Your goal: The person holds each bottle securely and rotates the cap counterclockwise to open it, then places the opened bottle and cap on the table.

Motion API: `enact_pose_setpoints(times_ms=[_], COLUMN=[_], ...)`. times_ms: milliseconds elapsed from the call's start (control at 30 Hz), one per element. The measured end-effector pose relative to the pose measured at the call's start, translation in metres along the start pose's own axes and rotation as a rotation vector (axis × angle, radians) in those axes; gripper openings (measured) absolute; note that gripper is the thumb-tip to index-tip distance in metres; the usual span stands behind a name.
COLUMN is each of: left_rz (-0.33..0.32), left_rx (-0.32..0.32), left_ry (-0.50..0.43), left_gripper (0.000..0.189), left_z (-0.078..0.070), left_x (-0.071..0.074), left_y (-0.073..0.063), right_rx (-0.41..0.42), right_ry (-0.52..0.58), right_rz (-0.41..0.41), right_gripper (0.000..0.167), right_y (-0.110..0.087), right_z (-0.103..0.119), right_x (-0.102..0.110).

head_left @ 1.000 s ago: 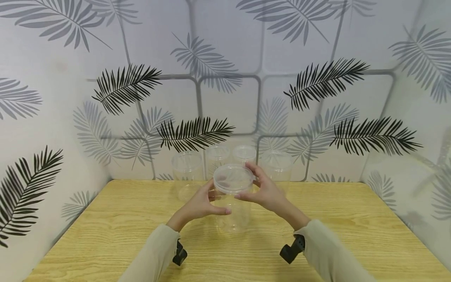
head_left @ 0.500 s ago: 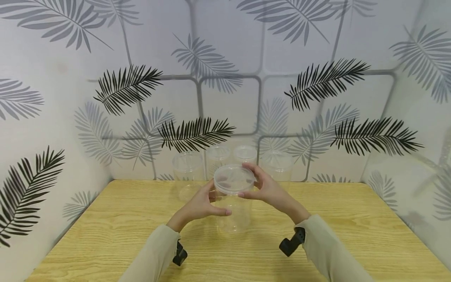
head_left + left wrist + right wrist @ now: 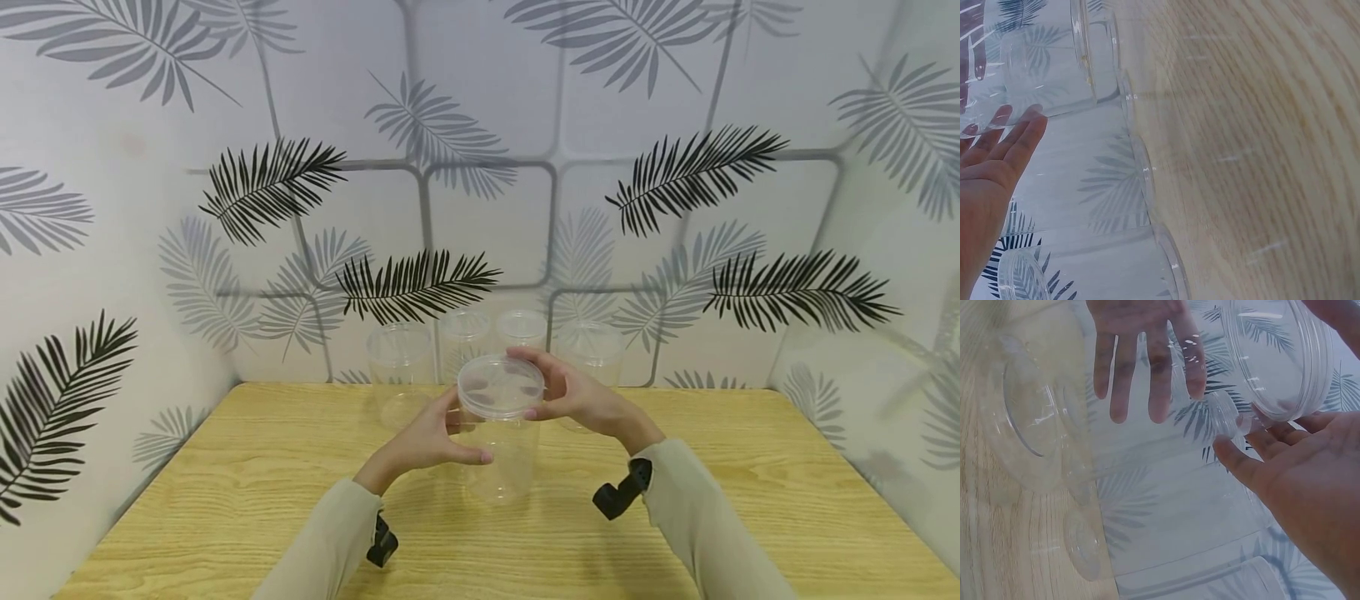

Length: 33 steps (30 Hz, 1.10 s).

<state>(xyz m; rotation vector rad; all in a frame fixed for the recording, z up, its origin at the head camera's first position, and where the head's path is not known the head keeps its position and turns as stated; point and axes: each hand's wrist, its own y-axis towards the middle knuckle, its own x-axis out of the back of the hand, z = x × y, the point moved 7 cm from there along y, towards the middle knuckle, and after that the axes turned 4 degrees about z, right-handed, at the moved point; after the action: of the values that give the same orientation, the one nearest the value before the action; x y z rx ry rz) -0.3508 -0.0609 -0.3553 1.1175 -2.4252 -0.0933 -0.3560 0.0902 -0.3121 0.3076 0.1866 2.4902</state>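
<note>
A clear plastic jar (image 3: 510, 467) stands upright near the middle of the table. My left hand (image 3: 423, 437) grips its body from the left, thumb along the front; through the jar wall in the right wrist view, that hand's fingers (image 3: 1160, 375) stretch along the side. On top sits a clear round screw lid (image 3: 500, 386). My right hand (image 3: 581, 400) holds the lid's right edge, thumb at the front and fingertips at the far rim. From the left wrist view, the left fingers (image 3: 1025, 134) lie against the jar wall.
Several more clear lidded jars stand behind: a wide jar (image 3: 400, 367) at left, two narrower ones, a small jar (image 3: 463, 329) and its neighbour (image 3: 521, 323), and another wide jar (image 3: 590, 354) at right. The wood-grain table (image 3: 247, 500) meets a leaf-patterned wall (image 3: 487, 225) behind them.
My right hand has swung round the lid, its thumb shifting to the right and its wrist rising away from me. The jar has come slightly nearer; my left hand keeps its grip.
</note>
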Motion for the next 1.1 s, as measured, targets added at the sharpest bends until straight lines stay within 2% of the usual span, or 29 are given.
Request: enact_pose_setpoints(times_ms=[67, 200, 367, 533, 633, 733, 833, 900, 1100], left_rz=[-0.006, -0.013, -0.026, -0.044, -0.048, -0.050, -0.044, -0.040, -0.031], left_rx=[0.003, -0.003, -0.012, -0.008, -0.007, -0.005, -0.003, -0.001, -0.006], left_ry=[0.007, 0.016, 0.023, 0.026, 0.031, 0.046, 0.054, 0.050, 0.025], left_gripper=[0.097, 0.096, 0.097, 0.096, 0.097, 0.096, 0.094, 0.093, 0.095], left_z=[0.007, 0.011, 0.009, 0.006, 0.006, 0.009, 0.009, 0.009, 0.009], left_x=[0.001, 0.003, 0.005, 0.006, 0.006, 0.006, 0.006, 0.005, 0.005], left_y=[0.002, 0.002, 0.001, 0.000, 0.001, 0.002, 0.000, 0.000, 0.000], right_rx=[0.000, -0.005, -0.002, -0.043, -0.049, -0.038, -0.037, -0.043, -0.007], right_ry=[-0.005, -0.051, -0.210, -0.359, -0.405, -0.430, -0.419, -0.383, -0.199], right_rz=[-0.005, -0.062, -0.230, -0.424, -0.506, -0.550, -0.549, -0.514, -0.300], right_gripper=[0.086, 0.086, 0.089, 0.092, 0.090, 0.086, 0.085, 0.085, 0.083], right_y=[-0.001, -0.005, -0.013, -0.017, -0.016, -0.015, -0.014, -0.014, -0.008], right_z=[0.000, 0.002, 0.008, 0.010, 0.009, 0.009, 0.007, 0.006, 0.003], right_x=[0.000, -0.001, -0.003, -0.010, -0.013, -0.013, -0.012, -0.012, -0.007])
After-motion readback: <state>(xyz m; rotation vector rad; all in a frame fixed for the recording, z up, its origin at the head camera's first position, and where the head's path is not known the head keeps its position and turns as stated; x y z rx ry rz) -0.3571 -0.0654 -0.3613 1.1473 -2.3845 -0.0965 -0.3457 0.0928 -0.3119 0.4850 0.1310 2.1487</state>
